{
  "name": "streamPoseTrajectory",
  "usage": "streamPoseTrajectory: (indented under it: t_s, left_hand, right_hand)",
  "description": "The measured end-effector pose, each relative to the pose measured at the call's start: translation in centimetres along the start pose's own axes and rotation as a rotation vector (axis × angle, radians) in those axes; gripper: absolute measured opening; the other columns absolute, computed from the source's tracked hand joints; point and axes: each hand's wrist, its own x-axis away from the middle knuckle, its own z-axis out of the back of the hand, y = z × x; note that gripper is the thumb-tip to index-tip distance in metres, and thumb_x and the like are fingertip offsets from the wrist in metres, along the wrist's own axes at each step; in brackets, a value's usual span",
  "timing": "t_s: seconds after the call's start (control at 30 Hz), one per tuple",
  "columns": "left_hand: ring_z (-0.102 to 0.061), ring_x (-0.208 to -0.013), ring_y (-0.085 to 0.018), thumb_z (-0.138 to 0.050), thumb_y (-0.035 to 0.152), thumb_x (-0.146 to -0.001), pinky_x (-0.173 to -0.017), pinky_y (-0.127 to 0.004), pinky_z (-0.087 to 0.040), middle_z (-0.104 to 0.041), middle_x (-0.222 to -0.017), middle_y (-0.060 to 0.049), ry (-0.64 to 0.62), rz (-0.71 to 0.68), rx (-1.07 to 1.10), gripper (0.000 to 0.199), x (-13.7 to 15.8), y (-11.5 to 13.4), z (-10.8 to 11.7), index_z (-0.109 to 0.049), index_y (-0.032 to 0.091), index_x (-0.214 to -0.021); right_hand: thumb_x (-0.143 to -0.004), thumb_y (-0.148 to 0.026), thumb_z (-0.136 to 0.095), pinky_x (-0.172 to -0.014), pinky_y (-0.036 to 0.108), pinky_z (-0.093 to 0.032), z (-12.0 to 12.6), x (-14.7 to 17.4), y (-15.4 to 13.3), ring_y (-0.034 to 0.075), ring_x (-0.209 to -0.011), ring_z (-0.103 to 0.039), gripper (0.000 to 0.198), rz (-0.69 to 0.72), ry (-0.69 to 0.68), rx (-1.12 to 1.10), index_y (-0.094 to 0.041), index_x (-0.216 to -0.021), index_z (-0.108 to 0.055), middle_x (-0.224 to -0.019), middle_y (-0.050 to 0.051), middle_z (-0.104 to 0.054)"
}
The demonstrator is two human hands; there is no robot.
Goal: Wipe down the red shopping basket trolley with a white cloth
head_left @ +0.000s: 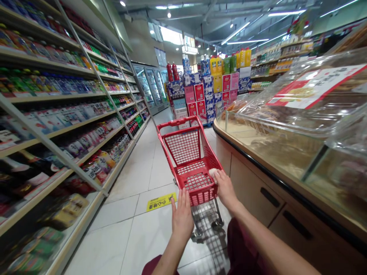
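A red plastic shopping cart point(189, 168) stands in the aisle in front of me, with a mesh basket and grey metal legs on wheels. My right hand point(225, 187) presses a small crumpled white cloth point(213, 172) against the basket's right rim near the front corner. It could be a tissue; the fingers hide part of it. Stretched out flat, the fingers of my left hand point(182, 214) rest at the near left corner of the basket, with nothing visible in them. I see no goods inside the basket.
Drink shelves point(65, 95) line the left side. Along the right runs a wooden counter point(246, 183) with clear plastic food boxes point(309, 91). Stacked drink cartons point(200, 99) stand ahead, glass-door fridges point(153, 88) behind them. A yellow floor sticker point(160, 202) lies left of the cart.
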Motion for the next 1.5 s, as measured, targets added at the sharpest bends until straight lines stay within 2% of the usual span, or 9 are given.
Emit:
streamPoseTrajectory:
  t_s: [0.07, 0.17, 0.23, 0.43, 0.67, 0.87, 1.1, 1.3, 1.5]
  left_hand:
    - [-0.018, -0.131, -0.020, -0.034, 0.007, -0.068, -0.105, -0.048, -0.019, -0.019, -0.142, -0.007, -0.001, 0.007, 0.006, 0.066, -0.1, 0.2, 0.0, -0.024, 0.011, -0.133]
    - [-0.019, -0.131, -0.020, -0.034, 0.007, -0.068, -0.105, -0.048, -0.019, -0.021, -0.142, -0.007, -0.012, 0.011, -0.007, 0.065, -0.1, 0.4, 0.1, -0.025, 0.012, -0.133]
    - [-0.019, -0.131, -0.020, -0.034, 0.007, -0.068, -0.105, -0.049, -0.019, -0.022, -0.142, -0.007, -0.009, 0.004, -0.025, 0.065, 0.0, 0.4, 0.2, -0.025, 0.013, -0.133]
    - [-0.018, -0.131, -0.021, -0.035, 0.007, -0.068, -0.105, -0.047, -0.019, -0.022, -0.142, -0.008, 0.035, -0.021, -0.009, 0.066, 0.2, 0.3, 0.0, -0.024, 0.013, -0.133]
    - [-0.019, -0.131, -0.020, -0.033, 0.005, -0.068, -0.105, -0.049, -0.019, -0.020, -0.142, -0.008, 0.030, -0.009, -0.006, 0.065, 0.1, 0.4, 0.0, -0.025, 0.011, -0.133]
    - [-0.018, -0.131, -0.021, -0.035, 0.007, -0.067, -0.105, -0.050, -0.017, -0.021, -0.142, -0.007, -0.010, -0.010, 0.033, 0.067, 0.1, 0.1, 0.6, -0.024, 0.012, -0.133]
    - [-0.019, -0.131, -0.019, -0.037, 0.009, -0.067, -0.107, -0.045, -0.017, -0.026, -0.140, -0.007, 0.056, -0.028, 0.051, 0.066, -1.0, 0.0, 0.3, -0.027, 0.011, -0.132]
    - [-0.017, -0.131, -0.019, -0.036, 0.012, -0.070, -0.107, -0.046, -0.018, -0.021, -0.142, -0.005, -0.008, -0.015, 0.050, 0.065, -1.1, -0.7, 0.4, -0.024, 0.012, -0.133]
    - [-0.016, -0.131, -0.019, -0.036, 0.012, -0.070, -0.107, -0.045, -0.017, -0.021, -0.142, -0.006, -0.008, -0.006, 0.031, 0.064, -0.9, -0.6, 0.1, -0.024, 0.012, -0.134]
  right_hand:
    - [-0.079, -0.004, -0.035, -0.097, 0.045, -0.032, -0.5, 0.3, -0.7, 0.024, -0.122, -0.036, 0.044, 0.029, -0.008, -0.010, -0.012, -0.120, -0.050, -0.128, 0.016, -0.046]
    - [-0.079, -0.003, -0.035, -0.099, 0.041, -0.031, -2.0, 1.3, -3.7, 0.021, -0.123, -0.034, 0.045, 0.231, -0.078, -0.069, -0.015, -0.120, -0.050, -0.129, 0.012, -0.046]
    - [-0.079, -0.004, -0.036, -0.100, 0.040, -0.030, -2.2, 1.4, -4.5, 0.020, -0.123, -0.034, 0.044, 0.297, -0.116, -0.087, -0.016, -0.119, -0.050, -0.128, 0.010, -0.046]
    - [-0.080, -0.006, -0.035, -0.096, 0.045, -0.031, 0.1, -1.0, 0.4, 0.024, -0.123, -0.034, 0.042, 0.013, -0.018, 0.003, -0.014, -0.118, -0.051, -0.127, 0.015, -0.047]
    - [-0.079, -0.002, -0.033, -0.099, 0.042, -0.029, -1.3, 0.5, -2.7, 0.022, -0.124, -0.033, 0.046, 0.225, -0.119, -0.022, -0.015, -0.120, -0.049, -0.130, 0.011, -0.044]
    - [-0.080, -0.004, -0.033, -0.098, 0.046, -0.030, 0.1, -0.5, 0.9, 0.024, -0.124, -0.033, 0.044, 0.001, -0.029, 0.054, -0.014, -0.119, -0.050, -0.130, 0.014, -0.044]
    - [-0.080, -0.005, -0.037, -0.099, 0.041, -0.030, -1.8, 1.1, -2.9, 0.020, -0.126, -0.030, 0.045, 0.330, -0.119, -0.065, -0.018, -0.122, -0.048, -0.130, 0.010, -0.044]
    - [-0.081, -0.006, -0.036, -0.097, 0.045, -0.031, 0.5, -1.6, 1.0, 0.025, -0.122, -0.035, 0.041, 0.016, -0.037, 0.068, -0.013, -0.118, -0.051, -0.127, 0.016, -0.046]
    - [-0.077, -0.001, -0.035, -0.099, 0.040, -0.031, -1.8, 0.9, -3.1, 0.021, -0.125, -0.032, 0.048, 0.349, -0.098, -0.048, -0.016, -0.121, -0.049, -0.129, 0.011, -0.045]
